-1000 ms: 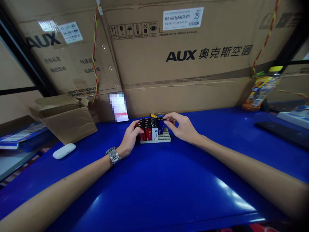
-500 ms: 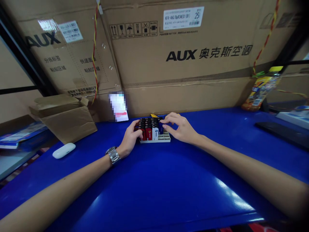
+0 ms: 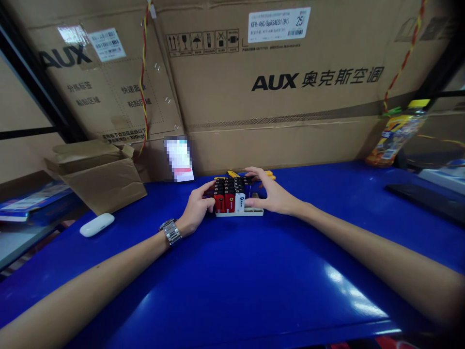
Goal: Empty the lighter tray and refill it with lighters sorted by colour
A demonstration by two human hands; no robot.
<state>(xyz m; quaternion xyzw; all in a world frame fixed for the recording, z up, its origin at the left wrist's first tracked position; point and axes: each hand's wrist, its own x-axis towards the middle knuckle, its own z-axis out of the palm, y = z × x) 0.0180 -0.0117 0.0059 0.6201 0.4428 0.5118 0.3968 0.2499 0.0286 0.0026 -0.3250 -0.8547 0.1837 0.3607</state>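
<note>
A small beige slotted tray [image 3: 250, 212] stands on the blue table, packed with several upright lighters [image 3: 229, 193] in red, white and blue with black tops. My left hand [image 3: 196, 208], with a metal watch at the wrist, has its fingers curled against the tray's left side. My right hand [image 3: 271, 191] reaches over the tray's right side, fingers bent and resting on the black lighter tops. A few yellow lighters [image 3: 268, 173] lie just behind the tray.
Large AUX cardboard cartons [image 3: 276, 82] wall off the back of the blue table [image 3: 232, 281]. An open small cardboard box [image 3: 101, 177] and a white case [image 3: 96, 225] lie at the left. A bottle [image 3: 397, 128] stands back right, a dark flat object [image 3: 425, 196] beside it.
My right hand has gone from pinching a lighter at the tray's right corner to lying over the lighter tops. The tray has shifted slightly to the right. My left hand stays at the tray's left.
</note>
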